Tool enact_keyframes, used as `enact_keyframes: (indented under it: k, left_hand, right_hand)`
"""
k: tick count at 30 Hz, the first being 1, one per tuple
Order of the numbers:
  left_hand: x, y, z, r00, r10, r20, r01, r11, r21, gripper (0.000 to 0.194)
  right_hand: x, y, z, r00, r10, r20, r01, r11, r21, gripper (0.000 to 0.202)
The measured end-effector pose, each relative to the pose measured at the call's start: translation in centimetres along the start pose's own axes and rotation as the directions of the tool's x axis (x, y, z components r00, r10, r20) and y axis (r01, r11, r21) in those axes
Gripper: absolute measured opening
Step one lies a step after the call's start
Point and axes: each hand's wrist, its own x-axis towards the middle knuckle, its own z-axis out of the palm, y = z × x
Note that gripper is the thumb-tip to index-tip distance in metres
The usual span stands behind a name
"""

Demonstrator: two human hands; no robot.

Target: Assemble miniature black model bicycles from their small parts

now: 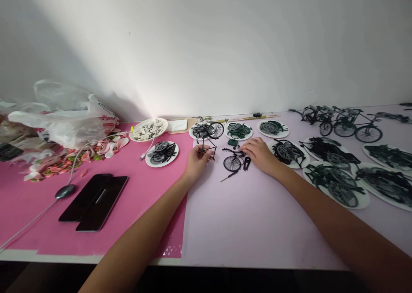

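Left grip [197, 161] closed on bicycle frame [214, 148], right grip [260, 155] unclear, broad lilac surface [254, 224] down to near edge [257, 267]

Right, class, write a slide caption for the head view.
Left hand holds a miniature bicycle frame; right hand beside a spoked wheel on the lilac tabletop.

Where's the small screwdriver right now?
In the head view, the small screwdriver lies slightly right of centre on the lilac surface, just below the bicycle wheel with handlebars, horizontally between the left hand and the right hand.
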Motion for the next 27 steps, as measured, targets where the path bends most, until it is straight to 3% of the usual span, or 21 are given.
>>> enact_keyframes:
  k: [10,21,27]
  left_hand:
    - [-0.2,0.2,0.1,1.0,0.01,0.01,-0.01,1.0,0.019,0.038]
    - [-0.1,0.2,-0.1,1.0,0.008,-0.007,-0.007,0.999,0.038,0.037]
    - [-0.2,0.3,-0.1,1.0,0.014,0.013,-0.015,0.998,0.056,0.036]
  right_hand:
    - [0.0,0.4,0.1,0.999,0.041,-0.006,-0.042,0.999,-0.012,0.022]
    - [-0.1,-0.8,0.2,0.993,0.073,-0.097,-0.075,0.997,-0.02,0.022]
    - [-0.2,-0.5,0.8,0.997,0.046,-0.069,-0.047,0.999,-0.012,0.021]
